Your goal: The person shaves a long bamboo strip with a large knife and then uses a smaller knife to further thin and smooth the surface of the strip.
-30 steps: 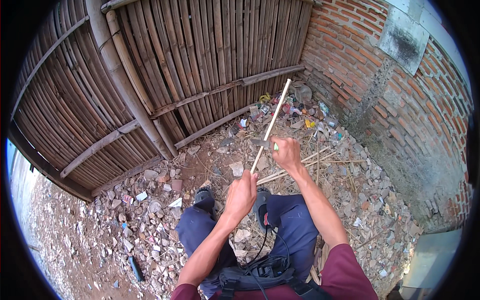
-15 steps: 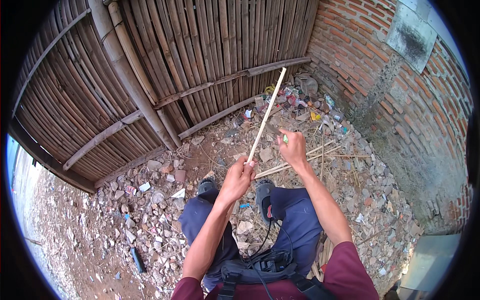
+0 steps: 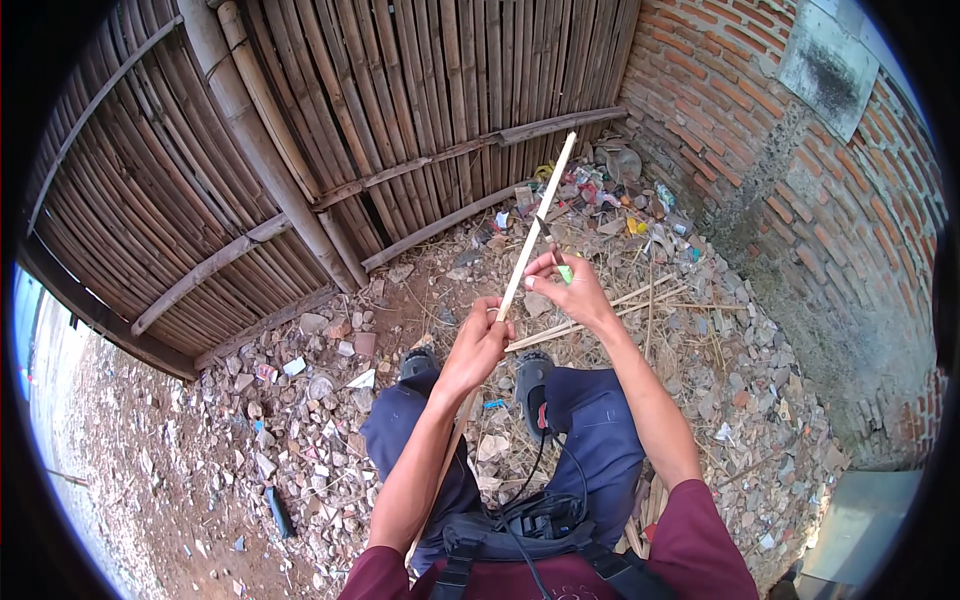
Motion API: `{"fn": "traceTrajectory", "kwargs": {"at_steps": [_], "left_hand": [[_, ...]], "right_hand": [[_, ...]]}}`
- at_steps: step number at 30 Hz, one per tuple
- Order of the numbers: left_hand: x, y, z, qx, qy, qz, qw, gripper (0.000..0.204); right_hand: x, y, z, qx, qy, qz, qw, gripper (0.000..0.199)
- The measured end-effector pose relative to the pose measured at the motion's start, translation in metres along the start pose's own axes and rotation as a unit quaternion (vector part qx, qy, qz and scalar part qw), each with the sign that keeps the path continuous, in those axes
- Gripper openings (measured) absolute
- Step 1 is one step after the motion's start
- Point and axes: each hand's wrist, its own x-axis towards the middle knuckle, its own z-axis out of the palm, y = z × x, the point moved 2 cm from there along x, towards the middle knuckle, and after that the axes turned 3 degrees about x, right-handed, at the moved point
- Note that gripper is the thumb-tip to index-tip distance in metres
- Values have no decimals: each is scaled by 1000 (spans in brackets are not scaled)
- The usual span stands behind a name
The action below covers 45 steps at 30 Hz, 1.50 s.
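Note:
My left hand (image 3: pixel 478 345) is closed around a long, pale bamboo strip (image 3: pixel 555 180), which slants up and away to the right. A browner length continues below this hand, alongside my left forearm. In my right hand (image 3: pixel 582 294) is a knife (image 3: pixel 566 273) with a green patch on its handle. Its dark blade lies at the right edge of the strip, above my left hand; whether it cuts in, I cannot tell. My right fingers curl close to the strip, partly hiding the handle.
More bamboo strips (image 3: pixel 640 296) lie on the rubble beyond my right shoe (image 3: pixel 533 385). A bamboo-slat wall (image 3: pixel 440 90) stands ahead and a brick wall (image 3: pixel 720 100) to the right. Litter (image 3: pixel 590 190) is heaped in their corner.
My right hand has shifted left, closer to the strip, and the knife blade sits farther up along it. The strip's browner lower length now shows beside my left forearm.

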Motion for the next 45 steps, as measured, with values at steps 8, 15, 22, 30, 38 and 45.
{"fn": "traceTrajectory", "kwargs": {"at_steps": [8,15,22,30,38,45], "left_hand": [[-3,3,2,-6,14,10,1000,33],[-6,6,6,-24,17,2,1000,32],[-6,7,5,-16,28,-1,999,32],[-4,-3,2,11,34,14,999,31],[-14,14,-5,9,33,-20,999,32],[-11,2,-11,17,59,-32,998,29]], "right_hand": [[-1,0,1,5,-5,38,999,14],[-1,7,-2,-9,-10,35,999,15],[0,-1,3,-133,11,-45,990,15],[4,5,-4,-89,43,-34,995,17],[7,18,-43,-90,163,30,982,21],[0,-6,-13,-249,47,19,967,21]]}}
